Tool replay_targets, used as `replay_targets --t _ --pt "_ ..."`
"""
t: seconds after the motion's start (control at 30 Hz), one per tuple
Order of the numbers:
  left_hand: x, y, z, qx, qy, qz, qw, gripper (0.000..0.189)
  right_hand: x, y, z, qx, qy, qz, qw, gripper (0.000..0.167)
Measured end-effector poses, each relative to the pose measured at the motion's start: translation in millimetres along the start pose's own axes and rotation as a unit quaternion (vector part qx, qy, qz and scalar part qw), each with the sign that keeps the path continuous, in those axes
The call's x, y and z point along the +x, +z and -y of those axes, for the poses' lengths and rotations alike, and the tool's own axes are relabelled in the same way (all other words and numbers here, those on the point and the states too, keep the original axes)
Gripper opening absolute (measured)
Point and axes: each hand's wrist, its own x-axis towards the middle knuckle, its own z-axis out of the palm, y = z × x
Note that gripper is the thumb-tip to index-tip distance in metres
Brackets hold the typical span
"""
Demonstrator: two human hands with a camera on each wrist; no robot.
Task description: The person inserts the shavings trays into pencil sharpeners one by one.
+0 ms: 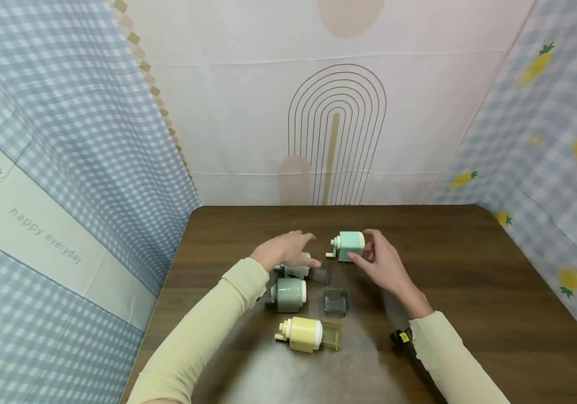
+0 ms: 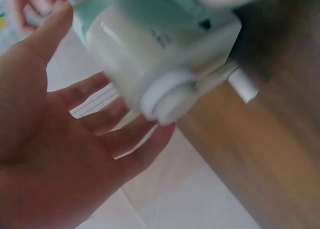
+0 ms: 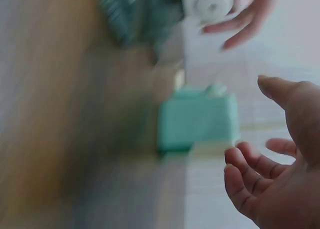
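Note:
Hand-crank pencil sharpeners stand in a loose column on the table. My left hand [image 1: 285, 249] is over the white sharpener [image 1: 296, 270], and in the left wrist view its fingers [image 2: 132, 134] spread beside that sharpener's crank side. At the back, the mint sharpener [image 1: 351, 246] stands with its crank to the left. My right hand [image 1: 383, 264] is at its right end, thumb and fingers apart; the right wrist view shows the palm beside the mint body. Nearer me are a grey-green sharpener [image 1: 290, 295] and a yellow sharpener [image 1: 304, 334].
A dark see-through drawer [image 1: 336, 302] lies loose right of the grey-green sharpener. Another dark drawer [image 1: 321, 275] is by the white one. A yellowish drawer [image 1: 331, 335] sticks out of the yellow sharpener. Patterned curtains [image 1: 66, 112] surround the brown table [image 1: 449, 269].

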Motion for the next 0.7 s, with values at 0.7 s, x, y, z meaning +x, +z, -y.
replay_targets --t 0.7 --pt "9.4 27.9 -6.3 0.044 -0.017 0.005 0.9989 0.077 24.8 22.0 63.9 -0.101 -0.108 0.138 0.9794 0.070"
